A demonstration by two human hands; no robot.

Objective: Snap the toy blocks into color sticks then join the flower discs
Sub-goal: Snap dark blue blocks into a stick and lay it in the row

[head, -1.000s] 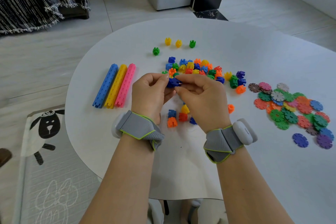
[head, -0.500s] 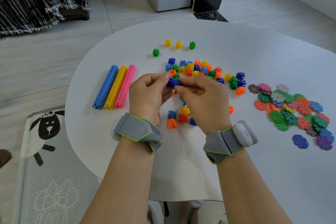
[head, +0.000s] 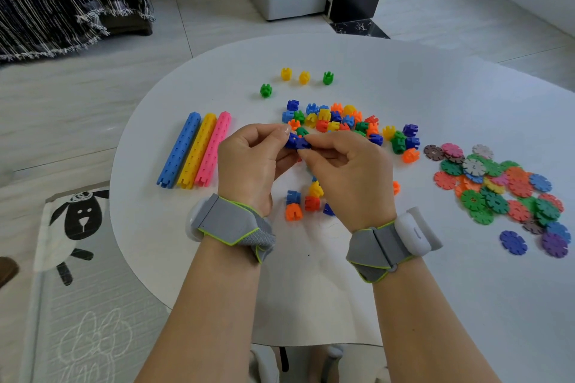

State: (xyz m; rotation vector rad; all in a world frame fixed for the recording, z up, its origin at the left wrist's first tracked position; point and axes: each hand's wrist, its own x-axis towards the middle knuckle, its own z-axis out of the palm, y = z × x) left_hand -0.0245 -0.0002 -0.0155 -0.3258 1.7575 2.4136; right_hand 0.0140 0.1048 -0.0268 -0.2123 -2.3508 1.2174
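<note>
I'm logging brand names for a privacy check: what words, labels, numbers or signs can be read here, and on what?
No text can be read.
On the floor mat: only a sheep drawing and a flower outline, no words.
On the left wrist band and right wrist band: no legible mark.
On the grey flower disc: a faint centre mark, too blurred to read.

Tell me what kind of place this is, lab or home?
Most likely a home, probably a living room: a sheep-print play mat lies on the tiled floor, a fringed striped throw hangs at the far left, and toy blocks are scattered on a white table.
</note>
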